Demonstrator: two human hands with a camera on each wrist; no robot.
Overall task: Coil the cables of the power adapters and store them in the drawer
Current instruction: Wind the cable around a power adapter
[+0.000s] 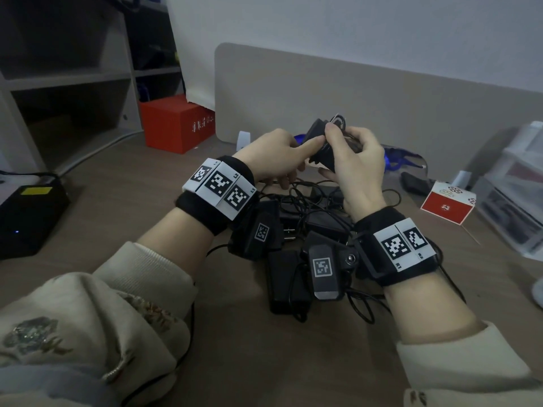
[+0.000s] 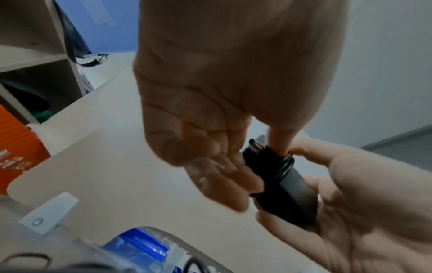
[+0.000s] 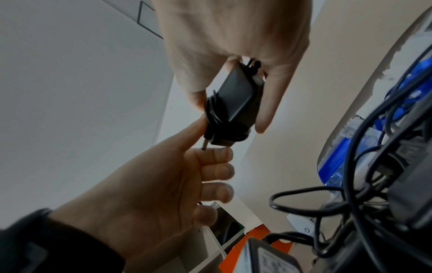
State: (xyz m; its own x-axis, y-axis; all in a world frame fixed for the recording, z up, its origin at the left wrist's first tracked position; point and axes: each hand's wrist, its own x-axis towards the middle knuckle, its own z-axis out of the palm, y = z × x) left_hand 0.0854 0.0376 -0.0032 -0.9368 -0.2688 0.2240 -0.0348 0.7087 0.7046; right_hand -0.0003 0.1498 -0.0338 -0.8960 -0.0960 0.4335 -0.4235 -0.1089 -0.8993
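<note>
A black power adapter is held up over the desk between both hands, its thin cable wound round its body. My right hand grips the adapter from the right, fingers curled behind it and thumb on top. My left hand reaches in from the left; its index finger and thumb pinch the wound cable against the adapter. The cable's metal plug tip sticks out by the left index finger. Below lies a tangled pile of several more black adapters.
A clear plastic drawer unit stands at the right desk edge, a small red-and-white box beside it. A red box and shelves sit back left, a black device at left. A beige partition closes off the back.
</note>
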